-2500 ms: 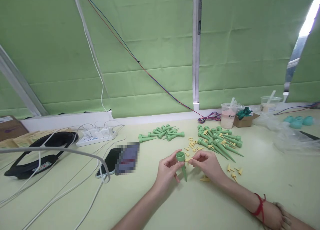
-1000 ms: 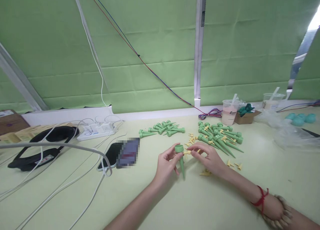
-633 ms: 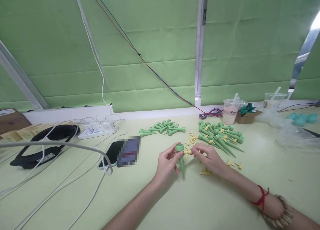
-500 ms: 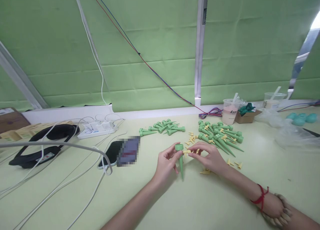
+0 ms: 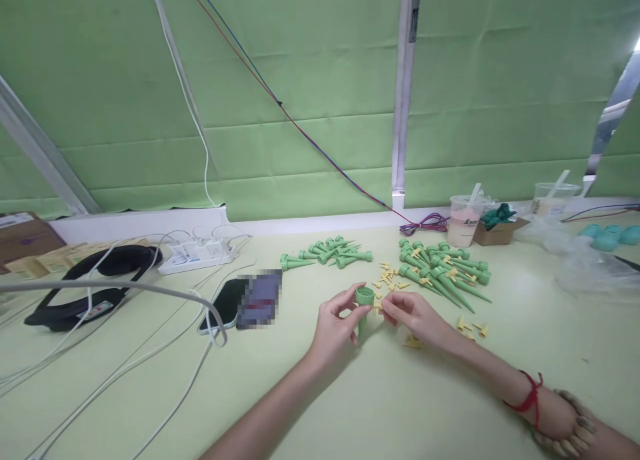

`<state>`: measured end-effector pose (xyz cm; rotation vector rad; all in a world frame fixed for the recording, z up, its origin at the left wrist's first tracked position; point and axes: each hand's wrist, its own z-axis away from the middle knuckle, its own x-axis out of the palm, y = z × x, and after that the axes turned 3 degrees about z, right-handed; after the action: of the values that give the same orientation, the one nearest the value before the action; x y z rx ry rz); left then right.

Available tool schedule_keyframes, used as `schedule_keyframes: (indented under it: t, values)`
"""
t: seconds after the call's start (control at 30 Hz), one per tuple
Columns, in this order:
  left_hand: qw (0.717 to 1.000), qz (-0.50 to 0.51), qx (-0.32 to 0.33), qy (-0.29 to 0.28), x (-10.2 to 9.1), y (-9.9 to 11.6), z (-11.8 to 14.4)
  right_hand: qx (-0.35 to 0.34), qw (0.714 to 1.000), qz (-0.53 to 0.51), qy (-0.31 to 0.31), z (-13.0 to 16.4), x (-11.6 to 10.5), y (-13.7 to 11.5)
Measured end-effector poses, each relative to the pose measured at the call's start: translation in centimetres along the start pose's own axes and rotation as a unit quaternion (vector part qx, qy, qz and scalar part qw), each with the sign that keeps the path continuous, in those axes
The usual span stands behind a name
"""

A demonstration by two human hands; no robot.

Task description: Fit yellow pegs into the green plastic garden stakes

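My left hand is closed around a green plastic watering spike, its wide open cap tilted toward me and its point downward. Beside the spike's neck, my right hand pinches a small yellow nozzle; fingers partly cover it. Whether the nozzle sits in the spike or only touches it, I cannot tell. Loose yellow nozzles lie just beyond my hands, and a few more lie right of my right wrist. Green spikes with yellow nozzles are heaped at the right; plain green spikes lie farther left.
A phone lies left of my hands, near a black headband-like strap, white cables and a power strip. At the back right stand a pink drink cup, a small cardboard box and plastic bags.
The spike has tilted, so its cap opening now shows. My right fingers have moved slightly and cover more of the yellow nozzle. The whole view has shifted a little.
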<state>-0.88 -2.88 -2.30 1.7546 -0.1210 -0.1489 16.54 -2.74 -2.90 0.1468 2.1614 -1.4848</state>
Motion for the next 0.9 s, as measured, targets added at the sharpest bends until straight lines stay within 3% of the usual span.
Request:
schedule_keyframes:
  t: [0.13, 0.3, 0.4, 0.57, 0.77, 0.9]
  values:
    - [0.997, 0.067, -0.032, -0.004, 0.3, 0.0, 0.1, -0.051, 0.992, 0.110, 0.036, 0.1, -0.2, -0.2]
    - [0.996, 0.068, -0.035, -0.050, 0.1, 0.1, 0.1, -0.103, 0.976, 0.191, 0.018, 0.5, -0.5, -0.3]
    - [0.997, 0.058, -0.040, -0.038, 0.1, 0.0, 0.0, -0.089, 0.983, 0.159, 0.012, 0.6, -0.1, -0.2]
    - [0.997, 0.063, -0.042, -0.017, 0.0, -0.3, -0.3, 0.009, 0.999, -0.021, -0.041, 0.5, 0.9, 0.1]
    - [0.992, 0.090, -0.064, -0.057, 0.1, -0.1, -0.2, -0.036, 0.990, 0.136, 0.013, 0.7, 0.4, -0.3]
    - [0.994, 0.074, -0.065, -0.050, 0.3, 0.1, 0.0, -0.078, 0.985, 0.152, 0.012, 0.6, 0.2, -0.4]
